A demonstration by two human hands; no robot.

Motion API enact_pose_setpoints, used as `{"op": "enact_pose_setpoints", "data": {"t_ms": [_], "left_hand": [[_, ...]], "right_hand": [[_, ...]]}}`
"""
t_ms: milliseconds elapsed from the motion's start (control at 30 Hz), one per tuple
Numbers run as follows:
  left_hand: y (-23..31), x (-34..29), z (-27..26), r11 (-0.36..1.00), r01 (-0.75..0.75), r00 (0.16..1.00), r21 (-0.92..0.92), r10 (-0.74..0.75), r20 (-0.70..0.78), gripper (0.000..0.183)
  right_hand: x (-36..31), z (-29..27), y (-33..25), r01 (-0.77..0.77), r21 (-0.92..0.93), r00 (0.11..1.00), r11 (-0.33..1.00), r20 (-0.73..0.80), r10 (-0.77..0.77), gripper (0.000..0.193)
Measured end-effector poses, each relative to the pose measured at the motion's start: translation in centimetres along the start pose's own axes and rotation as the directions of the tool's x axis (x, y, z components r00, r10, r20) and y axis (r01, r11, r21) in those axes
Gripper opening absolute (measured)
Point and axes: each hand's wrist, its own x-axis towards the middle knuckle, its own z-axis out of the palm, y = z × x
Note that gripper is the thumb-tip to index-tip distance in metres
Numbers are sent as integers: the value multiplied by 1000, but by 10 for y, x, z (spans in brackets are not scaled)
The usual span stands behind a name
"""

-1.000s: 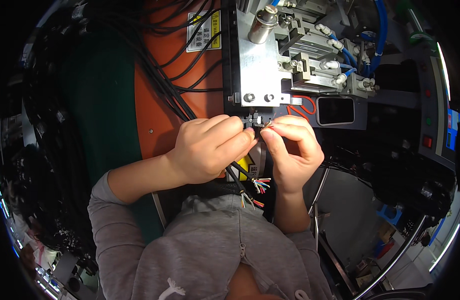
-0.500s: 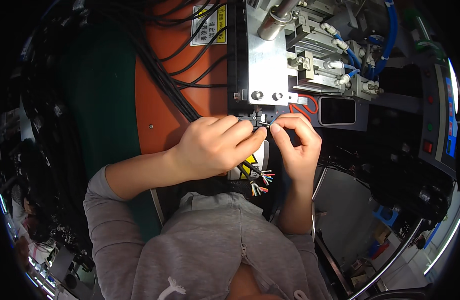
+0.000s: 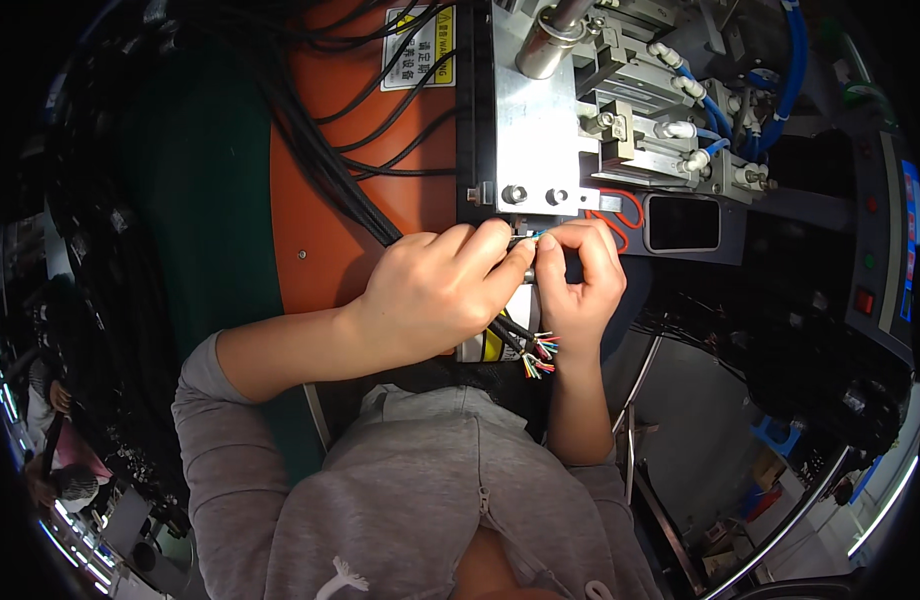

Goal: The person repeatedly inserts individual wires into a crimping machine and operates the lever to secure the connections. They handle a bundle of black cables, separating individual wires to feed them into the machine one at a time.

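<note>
My left hand (image 3: 435,285) is closed, its thumb and forefinger pinched together at thin wires (image 3: 537,235) just under the machine's metal plate. Its curled fingers hide what else may lie in the palm. Close against it, my right hand (image 3: 583,275) pinches the same wires, a blue one among them, between thumb and forefinger. The tips are too small to make out. Below my left hand, black cables (image 3: 510,328) end in stripped, fanned-out multicoloured wires (image 3: 542,352). More black sleeved cable (image 3: 355,205) runs from the upper left to behind that hand.
A metal plate (image 3: 535,130) with bolts stands directly ahead of my fingers. Pneumatic cylinders (image 3: 645,140) with blue hoses (image 3: 780,80) are to its right. A phone-like dark device (image 3: 683,222) lies beside a red cord (image 3: 630,215). An orange panel (image 3: 380,130) spreads to the left.
Both hands' fingertips have shifted slightly up, toward the metal plate. My right hand has moved a little left, closer to my left. The fanned wire ends have swung slightly right.
</note>
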Motion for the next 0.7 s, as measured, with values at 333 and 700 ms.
{"op": "enact_pose_setpoints", "data": {"t_ms": [333,700], "left_hand": [[-10,2,0,997,21,1000,-78,-21,-1,23],[-3,-4,-17,993,88,979,76,-100,175,28]], "right_hand": [[-6,10,7,-288,315,954,904,13,299,8],[7,-29,-7,134,489,894,862,315,-318,26]]}}
